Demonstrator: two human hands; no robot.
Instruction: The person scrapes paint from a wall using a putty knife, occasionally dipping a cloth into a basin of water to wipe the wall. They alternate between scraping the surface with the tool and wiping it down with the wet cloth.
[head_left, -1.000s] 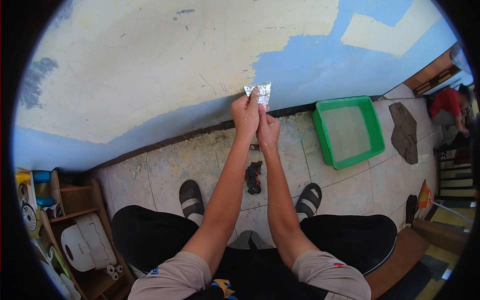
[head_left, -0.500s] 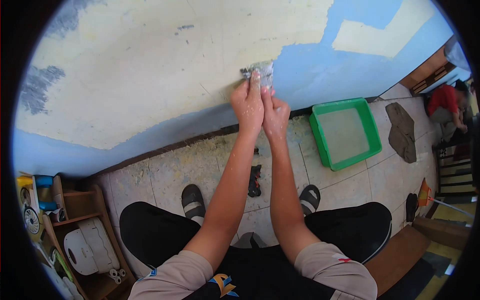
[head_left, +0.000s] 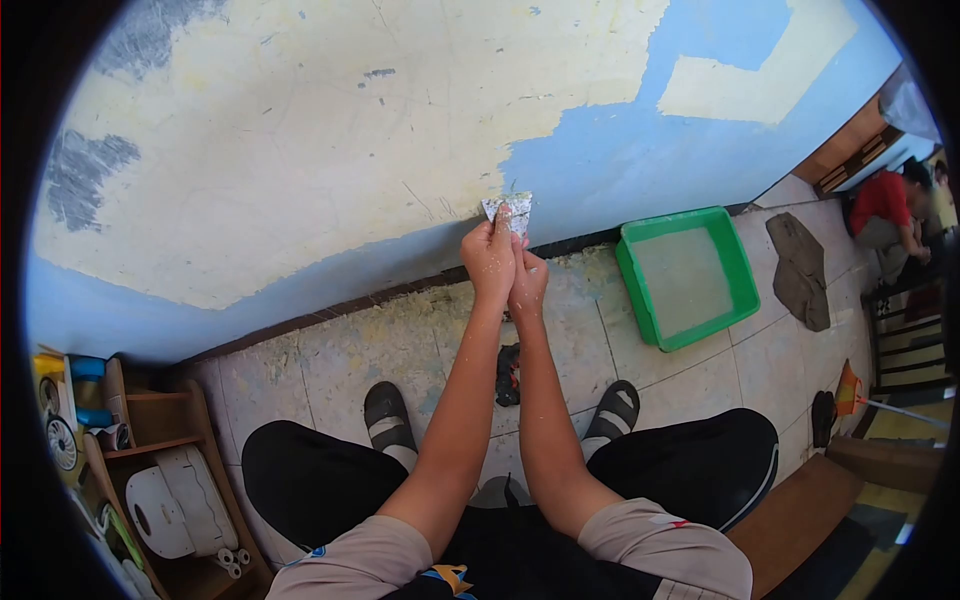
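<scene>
Both of my hands grip a paint scraper (head_left: 513, 206), its wide blade speckled with paint crumbs and held at the wall's lower part. My left hand (head_left: 488, 264) is wrapped round it, with the thumb laid up along the blade. Against it on the right, my right hand (head_left: 528, 284) is closed low on the tool; the handle is hidden inside the hands. The wall has a large cream bare patch (head_left: 340, 140) with ragged edges beside remaining blue paint (head_left: 590, 160). Flecks of paint cling to both hands.
A green basin (head_left: 742, 318) holding cloudy water stands at right, with a brown cloth (head_left: 800, 270) beyond it. Paint scraps litter the floor tiles (head_left: 400, 335). A wooden shelf (head_left: 195, 420) is at left. A person in red (head_left: 880, 205) crouches at far right.
My hands have moved down the wall with the scraper, from the ragged paint edge to nearer the floor. The view has shifted slightly.
</scene>
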